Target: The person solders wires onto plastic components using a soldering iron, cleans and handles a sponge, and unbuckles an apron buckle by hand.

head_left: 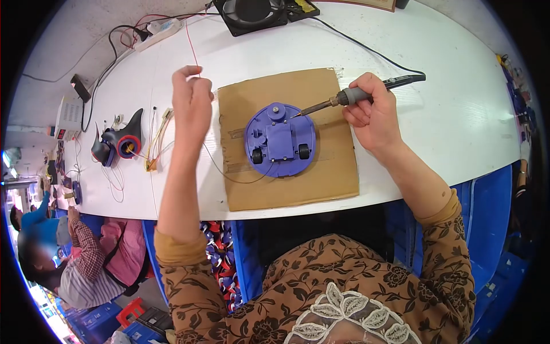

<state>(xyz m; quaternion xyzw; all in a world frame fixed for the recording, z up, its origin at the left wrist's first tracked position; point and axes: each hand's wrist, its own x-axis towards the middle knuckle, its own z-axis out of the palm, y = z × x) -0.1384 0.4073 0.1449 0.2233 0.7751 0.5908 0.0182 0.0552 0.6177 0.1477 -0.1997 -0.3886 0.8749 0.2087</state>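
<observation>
A round purple plastic base (279,140) with two small black wheels lies on a sheet of brown cardboard (338,172). My right hand (373,112) grips a soldering iron (352,96), whose tip points left and down to the upper part of the base. Whether the tip touches the plastic, I cannot tell. Left of the cardboard, my left hand (192,100) is raised with its fingers pinched at a thin red wire (193,46), which runs up to the back of the table. A thin dark wire (220,170) curves from beside my left forearm onto the base.
A black fan (252,14) stands at the back, near a white power strip (160,33). Black curved parts with a red ring (129,147) and loose wires lie at left. Blue bins (487,212) flank my lap. Another person (86,269) sits at far left.
</observation>
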